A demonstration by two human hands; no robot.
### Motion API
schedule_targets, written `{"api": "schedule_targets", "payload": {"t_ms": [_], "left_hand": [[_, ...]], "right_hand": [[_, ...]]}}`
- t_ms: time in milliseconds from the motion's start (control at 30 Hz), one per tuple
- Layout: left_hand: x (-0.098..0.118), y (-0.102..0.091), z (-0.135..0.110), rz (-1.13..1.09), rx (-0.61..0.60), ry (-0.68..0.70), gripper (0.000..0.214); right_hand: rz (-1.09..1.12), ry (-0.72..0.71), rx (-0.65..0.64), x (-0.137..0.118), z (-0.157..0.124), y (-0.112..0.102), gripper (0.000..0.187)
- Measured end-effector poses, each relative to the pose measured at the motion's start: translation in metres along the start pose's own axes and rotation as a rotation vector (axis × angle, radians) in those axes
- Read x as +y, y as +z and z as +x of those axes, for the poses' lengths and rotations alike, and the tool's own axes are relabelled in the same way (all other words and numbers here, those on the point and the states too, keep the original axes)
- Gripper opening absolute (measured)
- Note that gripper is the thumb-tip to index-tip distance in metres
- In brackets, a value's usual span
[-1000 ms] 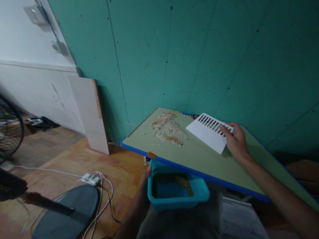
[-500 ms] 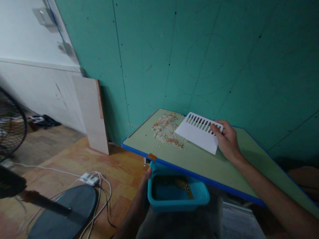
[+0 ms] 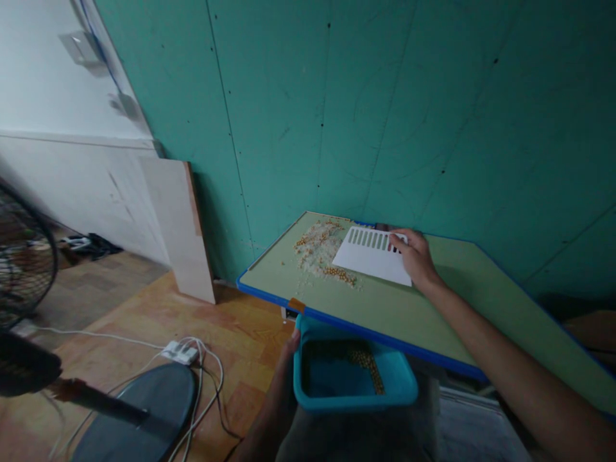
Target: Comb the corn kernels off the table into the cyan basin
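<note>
My right hand grips the right end of a white slotted scraper, thumb on top by the slots. The scraper leans low over the table, its left edge at a loose spread of pale grains mixed with golden-brown beans. My left hand holds the left side of a turquoise plastic bin just below the table's front edge; most of its fingers are hidden behind the bin. Inside the bin, more golden-brown beans lie toward the right.
The pale green table has a blue edge strip and stands against a green wall. At left are a fan base, a power strip with loose cables on the floor, and a leaning board.
My right hand has moved left and the scraper lies flatter, closer to the spread of grains. The view has shifted slightly; my left hand still holds the bin.
</note>
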State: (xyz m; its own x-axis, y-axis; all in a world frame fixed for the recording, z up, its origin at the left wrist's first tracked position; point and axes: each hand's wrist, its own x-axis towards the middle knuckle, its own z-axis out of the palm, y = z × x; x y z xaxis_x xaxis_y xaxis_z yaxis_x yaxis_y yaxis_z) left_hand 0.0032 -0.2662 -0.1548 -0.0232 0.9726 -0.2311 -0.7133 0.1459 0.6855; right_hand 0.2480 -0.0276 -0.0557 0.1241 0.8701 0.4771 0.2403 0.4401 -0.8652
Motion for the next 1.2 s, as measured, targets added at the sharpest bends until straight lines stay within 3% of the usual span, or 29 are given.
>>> {"api": "schedule_targets", "payload": {"t_ms": [267, 533, 767, 1033, 1200], "left_hand": [[0.002, -0.002, 0.004, -0.181, -0.014, -0.199, 0.068], [0.011, -0.001, -0.001, -0.065, 0.058, -0.060, 0.066], [0.009, -0.011, 0.006, -0.061, 0.092, -0.061, 0.064], [0.019, -0.006, 0.002, -0.033, 0.107, -0.028, 0.057], [0.021, -0.007, 0.001, -0.053, 0.091, -0.053, 0.063]], "right_hand": [[-0.030, -0.011, -0.070, 0.002, 0.003, 0.001, 0.030], [0.008, -0.021, -0.153, -0.009, -0.003, 0.000, 0.030], [0.105, -0.026, -0.147, -0.012, -0.006, 0.002, 0.034], [0.067, -0.045, -0.196, -0.018, -0.012, 0.006, 0.031], [0.058, -0.064, -0.185, -0.023, -0.015, 0.011, 0.030]]}}
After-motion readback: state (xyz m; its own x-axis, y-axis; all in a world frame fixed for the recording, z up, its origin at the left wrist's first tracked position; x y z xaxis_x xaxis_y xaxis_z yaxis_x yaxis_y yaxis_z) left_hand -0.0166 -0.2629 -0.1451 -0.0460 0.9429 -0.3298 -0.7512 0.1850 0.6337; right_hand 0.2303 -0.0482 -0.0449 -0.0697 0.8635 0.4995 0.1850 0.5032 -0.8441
